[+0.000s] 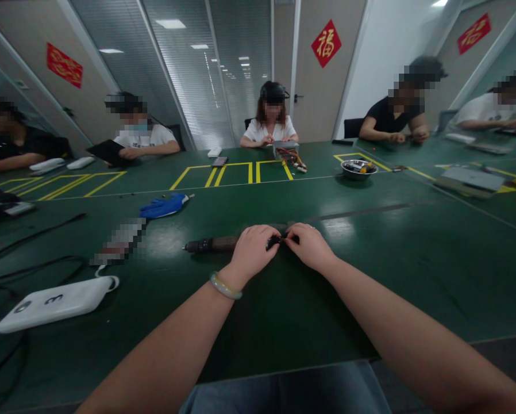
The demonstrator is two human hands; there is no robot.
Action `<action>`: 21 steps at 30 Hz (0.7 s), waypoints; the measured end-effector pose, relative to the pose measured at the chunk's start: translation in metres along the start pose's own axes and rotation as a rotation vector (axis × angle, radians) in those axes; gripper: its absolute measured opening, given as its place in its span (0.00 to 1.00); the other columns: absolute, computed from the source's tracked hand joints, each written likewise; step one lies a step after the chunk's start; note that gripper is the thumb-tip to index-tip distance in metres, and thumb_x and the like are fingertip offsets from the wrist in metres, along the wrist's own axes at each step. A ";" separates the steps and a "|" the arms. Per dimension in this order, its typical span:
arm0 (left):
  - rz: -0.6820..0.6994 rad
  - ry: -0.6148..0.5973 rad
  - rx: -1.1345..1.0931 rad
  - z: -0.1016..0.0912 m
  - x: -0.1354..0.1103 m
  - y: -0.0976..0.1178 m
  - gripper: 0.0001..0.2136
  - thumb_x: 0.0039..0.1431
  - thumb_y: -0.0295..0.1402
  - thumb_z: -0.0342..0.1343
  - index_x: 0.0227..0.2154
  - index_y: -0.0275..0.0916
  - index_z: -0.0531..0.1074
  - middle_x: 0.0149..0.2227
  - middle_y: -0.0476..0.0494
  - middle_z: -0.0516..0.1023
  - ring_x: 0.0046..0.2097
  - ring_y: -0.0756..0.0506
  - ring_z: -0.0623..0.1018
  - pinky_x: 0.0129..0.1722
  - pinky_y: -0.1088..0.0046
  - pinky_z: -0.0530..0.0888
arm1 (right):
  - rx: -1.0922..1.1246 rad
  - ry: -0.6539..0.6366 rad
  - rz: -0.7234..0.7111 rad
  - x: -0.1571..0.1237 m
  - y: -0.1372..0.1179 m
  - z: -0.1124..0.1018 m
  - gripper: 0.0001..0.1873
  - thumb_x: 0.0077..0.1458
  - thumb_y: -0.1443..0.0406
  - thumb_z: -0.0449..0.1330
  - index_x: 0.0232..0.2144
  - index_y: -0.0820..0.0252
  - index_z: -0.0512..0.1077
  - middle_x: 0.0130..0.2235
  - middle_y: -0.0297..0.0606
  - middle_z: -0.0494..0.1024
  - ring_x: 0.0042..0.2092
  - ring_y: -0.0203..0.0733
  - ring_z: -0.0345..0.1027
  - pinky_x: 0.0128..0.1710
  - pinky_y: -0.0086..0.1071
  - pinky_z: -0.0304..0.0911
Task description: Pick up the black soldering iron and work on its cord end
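Note:
A dark electric screwdriver lies on the green table, its bit end pointing left. My left hand, with a pale bangle on the wrist, curls over the tool's right part and hides much of it. Between my fingertips shows a small dark piece, too small to name. My right hand meets it from the right with thumb and forefinger pinched together. What that pinch holds cannot be made out.
A blue glove, a phone and a white power bank lie at left, near black cables. Farther back stand a metal bowl of small parts and a grey box with wires. Several people sit across the table.

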State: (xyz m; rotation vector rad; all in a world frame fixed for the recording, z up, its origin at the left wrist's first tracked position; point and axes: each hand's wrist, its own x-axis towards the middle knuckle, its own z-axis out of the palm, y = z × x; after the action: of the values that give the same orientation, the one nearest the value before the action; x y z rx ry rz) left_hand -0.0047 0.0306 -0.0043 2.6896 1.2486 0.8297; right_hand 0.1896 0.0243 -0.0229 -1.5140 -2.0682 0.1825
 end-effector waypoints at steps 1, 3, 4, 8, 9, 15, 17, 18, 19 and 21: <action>0.014 0.018 -0.009 -0.001 0.000 0.001 0.08 0.58 0.30 0.58 0.41 0.43 0.72 0.45 0.47 0.76 0.50 0.43 0.73 0.54 0.60 0.67 | -0.010 -0.002 0.006 0.000 0.001 0.001 0.05 0.57 0.66 0.60 0.28 0.58 0.72 0.41 0.36 0.75 0.45 0.41 0.67 0.49 0.36 0.59; 0.040 0.048 -0.036 -0.003 -0.001 0.003 0.08 0.59 0.29 0.57 0.41 0.43 0.72 0.46 0.47 0.75 0.51 0.43 0.72 0.55 0.59 0.66 | -0.026 -0.003 0.016 0.002 0.002 0.002 0.05 0.58 0.65 0.60 0.30 0.58 0.72 0.41 0.36 0.75 0.44 0.40 0.67 0.48 0.35 0.59; 0.053 0.054 -0.056 -0.005 -0.001 0.005 0.07 0.60 0.29 0.55 0.41 0.43 0.72 0.46 0.47 0.75 0.50 0.43 0.72 0.54 0.60 0.67 | -0.034 -0.001 0.023 0.002 0.003 0.002 0.04 0.58 0.65 0.60 0.31 0.58 0.73 0.40 0.37 0.75 0.44 0.40 0.67 0.48 0.34 0.60; 0.150 0.008 -0.158 -0.013 -0.005 0.008 0.07 0.62 0.28 0.52 0.40 0.43 0.73 0.43 0.47 0.76 0.47 0.45 0.74 0.49 0.63 0.70 | -0.092 0.012 0.055 0.002 0.010 -0.003 0.05 0.59 0.64 0.59 0.32 0.58 0.74 0.38 0.37 0.75 0.43 0.40 0.67 0.46 0.32 0.60; 0.173 -0.002 -0.177 -0.015 -0.006 0.008 0.07 0.62 0.27 0.52 0.40 0.42 0.73 0.43 0.47 0.76 0.47 0.45 0.74 0.49 0.63 0.70 | -0.110 0.015 0.065 0.001 0.015 -0.006 0.06 0.59 0.63 0.59 0.31 0.58 0.74 0.38 0.37 0.75 0.43 0.40 0.67 0.45 0.32 0.59; 0.213 -0.050 -0.246 -0.019 -0.010 0.007 0.07 0.62 0.27 0.52 0.40 0.42 0.73 0.42 0.48 0.77 0.46 0.46 0.75 0.49 0.65 0.71 | -0.242 0.018 0.301 -0.040 0.076 -0.058 0.12 0.61 0.57 0.55 0.33 0.57 0.75 0.41 0.39 0.75 0.43 0.42 0.66 0.45 0.32 0.59; 0.226 -0.099 -0.257 -0.018 -0.010 0.007 0.07 0.62 0.28 0.53 0.40 0.42 0.74 0.41 0.48 0.77 0.45 0.47 0.75 0.49 0.66 0.71 | -0.293 0.044 0.397 -0.069 0.108 -0.088 0.14 0.60 0.57 0.54 0.34 0.59 0.75 0.42 0.43 0.75 0.44 0.45 0.67 0.46 0.35 0.59; 0.233 -0.125 -0.263 -0.016 -0.010 0.007 0.07 0.62 0.28 0.53 0.40 0.42 0.74 0.41 0.48 0.77 0.45 0.47 0.75 0.48 0.67 0.72 | -0.321 0.066 0.457 -0.085 0.125 -0.105 0.15 0.60 0.56 0.53 0.34 0.59 0.75 0.42 0.44 0.75 0.43 0.46 0.67 0.45 0.36 0.59; 0.241 -0.153 -0.269 -0.015 -0.011 0.008 0.07 0.62 0.29 0.52 0.40 0.42 0.74 0.42 0.49 0.77 0.45 0.47 0.75 0.47 0.68 0.72 | -0.350 0.087 0.528 -0.104 0.144 -0.121 0.16 0.59 0.56 0.53 0.34 0.60 0.75 0.43 0.47 0.74 0.43 0.49 0.67 0.43 0.38 0.60; 0.263 -0.211 -0.281 -0.012 -0.011 0.009 0.07 0.62 0.30 0.52 0.41 0.43 0.74 0.42 0.49 0.77 0.45 0.48 0.75 0.46 0.69 0.72 | -0.405 0.118 0.753 -0.144 0.183 -0.153 0.18 0.57 0.52 0.53 0.35 0.59 0.75 0.43 0.50 0.74 0.41 0.53 0.68 0.38 0.42 0.61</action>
State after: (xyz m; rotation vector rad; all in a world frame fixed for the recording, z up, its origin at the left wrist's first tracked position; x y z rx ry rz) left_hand -0.0103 0.0151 0.0040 2.6546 0.6888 0.6631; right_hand 0.4504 -0.0753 -0.0248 -2.4353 -1.4033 -0.0547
